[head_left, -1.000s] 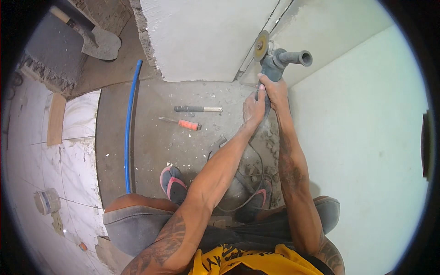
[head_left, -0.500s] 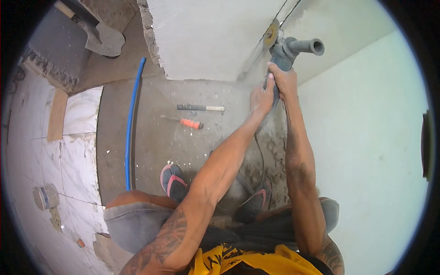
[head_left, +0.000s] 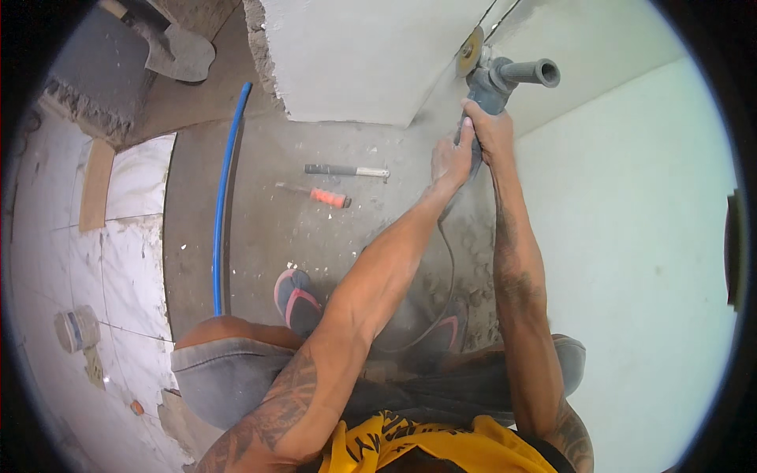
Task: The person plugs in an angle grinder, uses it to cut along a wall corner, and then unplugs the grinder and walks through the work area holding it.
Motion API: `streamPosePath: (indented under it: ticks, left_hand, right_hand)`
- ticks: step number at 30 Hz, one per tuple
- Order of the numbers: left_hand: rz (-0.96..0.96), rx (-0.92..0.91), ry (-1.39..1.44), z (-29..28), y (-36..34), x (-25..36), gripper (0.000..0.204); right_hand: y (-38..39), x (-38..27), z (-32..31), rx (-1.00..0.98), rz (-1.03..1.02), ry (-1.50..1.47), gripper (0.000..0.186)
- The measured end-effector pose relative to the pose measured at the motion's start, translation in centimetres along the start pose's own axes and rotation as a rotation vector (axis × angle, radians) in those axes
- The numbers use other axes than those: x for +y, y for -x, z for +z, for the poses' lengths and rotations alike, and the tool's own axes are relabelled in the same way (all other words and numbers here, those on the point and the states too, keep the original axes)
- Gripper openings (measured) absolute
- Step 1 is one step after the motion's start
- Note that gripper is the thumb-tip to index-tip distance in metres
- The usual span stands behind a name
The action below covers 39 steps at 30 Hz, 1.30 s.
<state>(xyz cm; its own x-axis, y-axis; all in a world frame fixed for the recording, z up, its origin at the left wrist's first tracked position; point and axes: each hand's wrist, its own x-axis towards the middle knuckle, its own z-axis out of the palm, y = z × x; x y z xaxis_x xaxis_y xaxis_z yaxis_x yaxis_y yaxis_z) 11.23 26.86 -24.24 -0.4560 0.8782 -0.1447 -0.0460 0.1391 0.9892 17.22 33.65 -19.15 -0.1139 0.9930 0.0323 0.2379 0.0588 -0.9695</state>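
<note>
Both my hands are wrapped round the body of an angle grinder point(head_left: 488, 96), held out in front of me at the upper right. My left hand point(head_left: 453, 160) grips its rear part, while my right hand point(head_left: 493, 134) holds it just ahead and to the right. The yellowish cutting disc point(head_left: 470, 52) meets the wall point(head_left: 355, 59) at the lower end of two dark parallel grooves point(head_left: 501, 21). A side handle point(head_left: 530, 72) sticks out to the right with no hand on it. From the grinder a cord point(head_left: 453, 272) hangs down to the floor. Dust hazes the air beneath the disc.
On the floor lie a hammer point(head_left: 347, 170), an orange-handled chisel point(head_left: 327, 197) and a long blue pipe point(head_left: 229, 197). A shovel point(head_left: 181, 54) rests at the far left. Marble-patterned tiles point(head_left: 134, 260) carry a wooden strip point(head_left: 96, 185) and a small bucket point(head_left: 76, 329). A pale wall point(head_left: 623, 236) rises close on my right.
The grinder has shifted slightly down along the groove line, still in both hands. Dust has spread over the floor by the wall. My view has tilted a little.
</note>
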Motion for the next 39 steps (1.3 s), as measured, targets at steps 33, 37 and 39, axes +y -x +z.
streamPosePath:
  ticks: [33, 37, 39]
  left_hand:
    - [-0.292, 0.057, -0.095, -0.9, 0.0, -8.4, 0.09]
    - [-0.373, 0.085, -0.137, -0.2, -0.3, -9.7, 0.096]
    - [-0.318, 0.084, -0.122, -1.3, -1.4, -11.7, 0.096]
  right_hand:
    - [1.1, 9.5, 3.2, -0.003, 0.067, -0.046, 0.027]
    - [1.5, 10.4, 3.1, -0.02, 0.089, -0.101, 0.028]
    - [1.3, 10.0, 4.7, -0.051, 0.048, -0.116, 0.028]
